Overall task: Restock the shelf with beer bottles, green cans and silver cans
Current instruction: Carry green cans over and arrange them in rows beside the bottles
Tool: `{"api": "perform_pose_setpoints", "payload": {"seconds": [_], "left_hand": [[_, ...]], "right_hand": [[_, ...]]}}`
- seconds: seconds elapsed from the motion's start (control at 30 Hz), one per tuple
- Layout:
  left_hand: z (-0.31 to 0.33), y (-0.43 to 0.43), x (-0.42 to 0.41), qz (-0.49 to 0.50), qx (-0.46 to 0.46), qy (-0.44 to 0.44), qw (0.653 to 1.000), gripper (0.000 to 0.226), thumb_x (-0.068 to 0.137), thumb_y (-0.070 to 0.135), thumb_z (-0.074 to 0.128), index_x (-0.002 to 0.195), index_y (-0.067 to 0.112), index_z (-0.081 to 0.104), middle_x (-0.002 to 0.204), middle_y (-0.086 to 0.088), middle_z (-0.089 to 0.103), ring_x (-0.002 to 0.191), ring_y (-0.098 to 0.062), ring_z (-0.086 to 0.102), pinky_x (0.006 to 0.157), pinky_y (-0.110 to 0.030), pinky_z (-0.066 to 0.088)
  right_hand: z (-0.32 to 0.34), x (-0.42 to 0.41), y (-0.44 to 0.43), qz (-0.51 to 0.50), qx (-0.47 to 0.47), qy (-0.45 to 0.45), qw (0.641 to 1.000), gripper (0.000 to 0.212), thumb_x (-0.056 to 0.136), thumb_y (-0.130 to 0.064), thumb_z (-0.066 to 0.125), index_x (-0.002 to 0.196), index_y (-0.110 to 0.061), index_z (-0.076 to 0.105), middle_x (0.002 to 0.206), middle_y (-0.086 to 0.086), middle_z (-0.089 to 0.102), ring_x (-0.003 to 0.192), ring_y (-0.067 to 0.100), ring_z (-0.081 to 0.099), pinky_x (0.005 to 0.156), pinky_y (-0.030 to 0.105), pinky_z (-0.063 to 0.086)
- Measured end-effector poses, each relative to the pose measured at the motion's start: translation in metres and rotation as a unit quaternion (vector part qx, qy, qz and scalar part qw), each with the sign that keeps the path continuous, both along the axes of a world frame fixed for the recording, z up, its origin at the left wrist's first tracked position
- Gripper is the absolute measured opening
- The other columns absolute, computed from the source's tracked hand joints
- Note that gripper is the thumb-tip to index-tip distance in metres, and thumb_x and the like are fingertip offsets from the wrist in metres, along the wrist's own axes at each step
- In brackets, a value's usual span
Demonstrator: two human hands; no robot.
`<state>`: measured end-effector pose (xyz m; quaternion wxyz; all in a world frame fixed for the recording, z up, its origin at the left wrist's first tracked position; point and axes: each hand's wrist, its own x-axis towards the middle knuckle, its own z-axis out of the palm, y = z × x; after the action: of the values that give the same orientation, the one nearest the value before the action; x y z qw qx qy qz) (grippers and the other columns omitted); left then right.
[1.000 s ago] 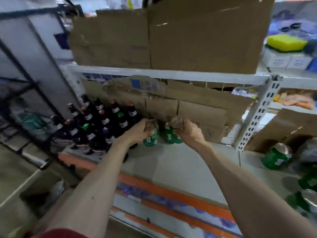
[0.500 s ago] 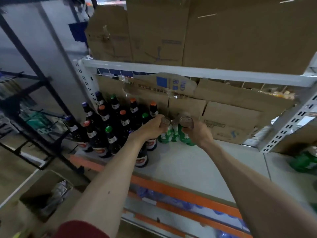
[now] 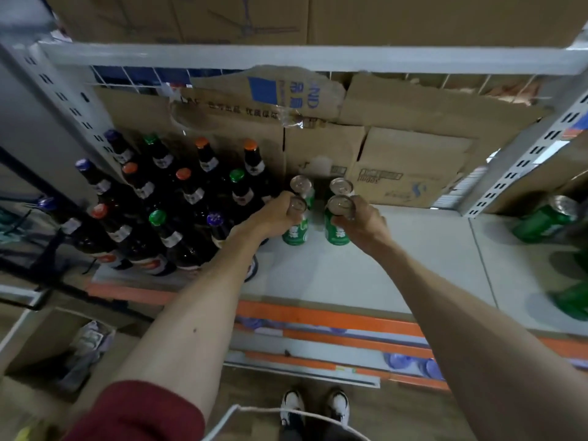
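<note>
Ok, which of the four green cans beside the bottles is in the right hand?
The front right can, gripped near its top by the right hand. The left hand holds the front left can; the back pair stands free.

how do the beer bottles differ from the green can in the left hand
The beer bottles are tall, dark and narrow-necked; the green can is short and straight-sided. The bottles have coloured caps, orange, green and purple; the can has a silver top. The bottles stand untouched in a group; the left hand grips the can near its top. Both are upright at the same shelf.
</note>
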<state>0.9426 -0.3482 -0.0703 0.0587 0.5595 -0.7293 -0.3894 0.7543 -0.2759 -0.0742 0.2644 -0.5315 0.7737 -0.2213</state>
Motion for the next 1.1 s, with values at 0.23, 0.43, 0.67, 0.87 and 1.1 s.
{"api": "perform_pose_setpoints", "payload": {"seconds": [0.23, 0.43, 0.67, 0.87, 1.1], "left_hand": [[-0.022, 0.001, 0.003, 0.017, 0.009, 0.025, 0.999, 0.049, 0.097, 0.020, 0.059, 0.140, 0.014, 0.038, 0.139, -0.013, 0.049, 0.126, -0.026, 0.049, 0.101, -0.034, 0.042], [-0.029, 0.003, 0.004, 0.019, 0.026, 0.053, 0.998, 0.050, 0.094, 0.017, 0.062, 0.139, 0.016, 0.040, 0.139, -0.010, 0.050, 0.128, -0.025, 0.049, 0.108, -0.040, 0.042], [-0.034, 0.009, 0.005, 0.026, 0.003, 0.070, 0.997, 0.053, 0.092, 0.016, 0.067, 0.139, 0.015, 0.042, 0.136, -0.009, 0.053, 0.125, -0.023, 0.051, 0.103, -0.033, 0.043], [-0.033, 0.006, 0.008, 0.027, -0.002, 0.088, 0.996, 0.059, 0.088, 0.012, 0.071, 0.139, 0.012, 0.043, 0.137, -0.008, 0.051, 0.126, -0.020, 0.050, 0.102, -0.029, 0.040], [-0.014, -0.006, 0.005, -0.085, -0.038, -0.021, 0.995, 0.071, 0.080, 0.007, 0.076, 0.143, 0.011, 0.043, 0.139, -0.010, 0.051, 0.126, -0.025, 0.050, 0.104, -0.035, 0.043]], "right_hand": [[-0.023, 0.008, 0.010, -0.013, -0.002, -0.018, 1.000, 0.049, 0.086, -0.034, 0.067, 0.129, -0.018, 0.049, 0.119, 0.013, 0.066, 0.105, 0.036, 0.060, 0.086, 0.043, 0.050], [-0.032, 0.002, 0.015, -0.028, -0.005, -0.060, 0.998, 0.050, 0.088, -0.028, 0.067, 0.133, -0.016, 0.047, 0.123, 0.012, 0.064, 0.108, 0.033, 0.059, 0.081, 0.035, 0.045], [-0.032, 0.002, 0.018, -0.017, -0.003, -0.087, 0.996, 0.049, 0.088, -0.023, 0.065, 0.131, -0.013, 0.044, 0.124, 0.012, 0.061, 0.109, 0.031, 0.056, 0.081, 0.034, 0.043], [-0.022, -0.010, 0.017, 0.046, -0.028, -0.047, 0.997, 0.047, 0.088, -0.026, 0.065, 0.131, -0.018, 0.047, 0.126, 0.007, 0.060, 0.111, 0.029, 0.055, 0.088, 0.041, 0.046], [-0.024, -0.014, 0.014, 0.046, -0.020, -0.017, 0.999, 0.050, 0.085, -0.028, 0.069, 0.131, -0.026, 0.051, 0.123, 0.006, 0.065, 0.111, 0.030, 0.059, 0.084, 0.036, 0.047]]}}
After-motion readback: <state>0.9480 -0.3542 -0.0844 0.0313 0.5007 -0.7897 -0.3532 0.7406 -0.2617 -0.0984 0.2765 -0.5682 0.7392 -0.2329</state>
